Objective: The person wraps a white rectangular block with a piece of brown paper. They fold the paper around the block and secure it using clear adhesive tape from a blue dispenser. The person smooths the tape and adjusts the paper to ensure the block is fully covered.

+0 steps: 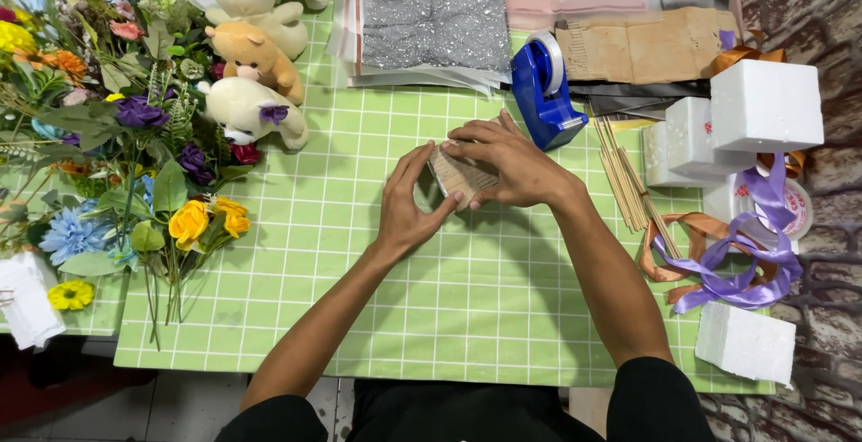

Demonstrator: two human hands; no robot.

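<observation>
A small block wrapped in brown kraft paper [456,175] lies on the green checked tablecloth [467,307] in the middle of the table. My right hand [507,166] lies over the block's right side, fingers pressing the paper down on top. My left hand [406,209] presses against the block's left and lower edge, thumb up against the wrapping. Most of the block is hidden under my fingers.
A blue tape dispenser [545,92] stands just behind the block. Artificial flowers [135,128] and teddy bears [254,61] fill the left. Wrapping sheets [435,16] lie at the back; wooden skewers [624,177], white foam blocks [763,105] and purple ribbon [741,262] sit right.
</observation>
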